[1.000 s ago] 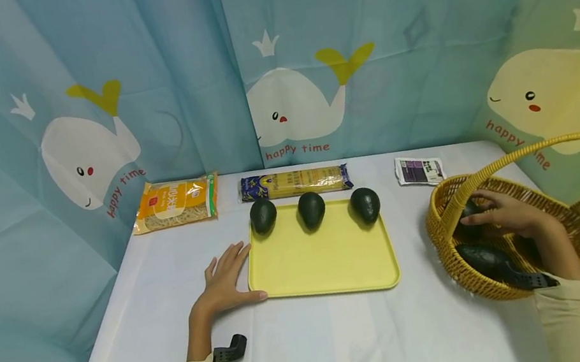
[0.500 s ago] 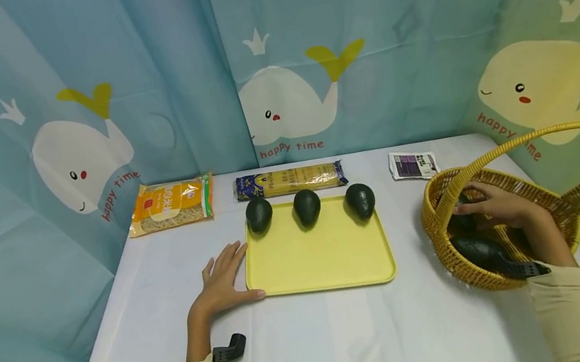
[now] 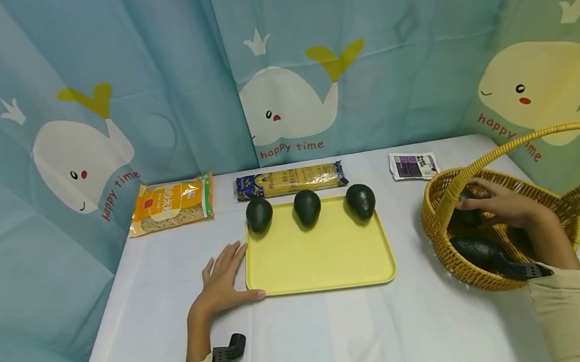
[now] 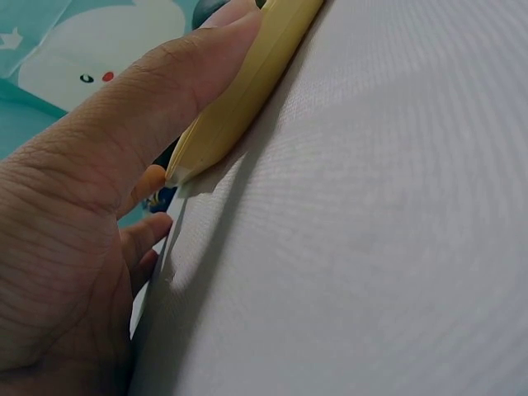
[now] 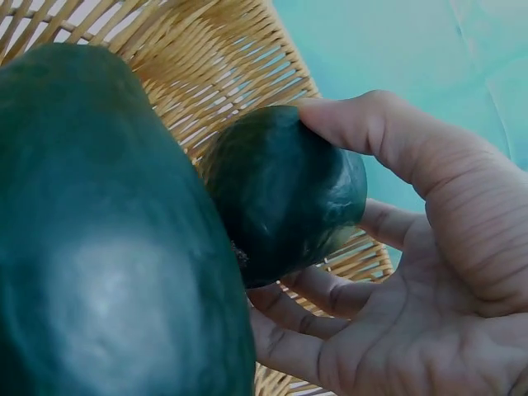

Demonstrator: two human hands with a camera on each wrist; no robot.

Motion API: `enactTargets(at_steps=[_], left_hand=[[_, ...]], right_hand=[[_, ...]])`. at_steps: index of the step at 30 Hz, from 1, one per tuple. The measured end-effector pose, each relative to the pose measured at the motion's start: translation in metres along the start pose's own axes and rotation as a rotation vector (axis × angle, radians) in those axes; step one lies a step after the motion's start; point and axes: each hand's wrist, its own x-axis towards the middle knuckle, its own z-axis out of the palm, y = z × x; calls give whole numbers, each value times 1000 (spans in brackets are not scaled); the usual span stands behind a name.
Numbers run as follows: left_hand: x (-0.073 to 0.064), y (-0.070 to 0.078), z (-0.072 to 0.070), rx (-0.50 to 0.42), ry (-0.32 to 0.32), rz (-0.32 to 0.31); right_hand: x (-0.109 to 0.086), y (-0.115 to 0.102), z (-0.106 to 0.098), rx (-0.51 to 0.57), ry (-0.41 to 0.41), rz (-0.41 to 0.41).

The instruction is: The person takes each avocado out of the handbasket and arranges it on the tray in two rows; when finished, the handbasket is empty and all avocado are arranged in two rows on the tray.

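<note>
My right hand (image 3: 510,208) is inside the yellow wicker basket (image 3: 441,245) and holds a dark green avocado (image 5: 280,198), thumb on one side and fingers curled round the other. Another avocado (image 5: 115,231) lies beside it in the basket, large in the right wrist view. My left hand (image 3: 221,287) lies with spread fingers at the left side of a yellow tray (image 3: 318,260). In the left wrist view its thumb touches the tray's rim (image 4: 247,99). Along the tray's far edge sit three avocados: a left one (image 3: 259,215), a middle one (image 3: 308,208) and a right one (image 3: 360,201).
Behind the tray lies a long noodle packet (image 3: 298,180). An orange food bag (image 3: 172,205) is at the back left, and a small purple-and-white sachet (image 3: 413,165) at the back right. The basket's tall handle (image 3: 549,132) arches over my right hand. Printed curtains surround the white table.
The head view has shifted slightly. My right hand stays in the basket with the avocado, which has moved only a little. The left hand has kept its place at the tray.
</note>
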Motion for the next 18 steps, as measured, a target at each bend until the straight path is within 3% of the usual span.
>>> enactTargets(at_steps=[8,18], left_hand=[[-1,0,0,1,1,2],[-1,0,-1,-5,9,18]], right_hand=[[-1,2,-1,1,35,13],[-14,-6,-4,82,85,6]])
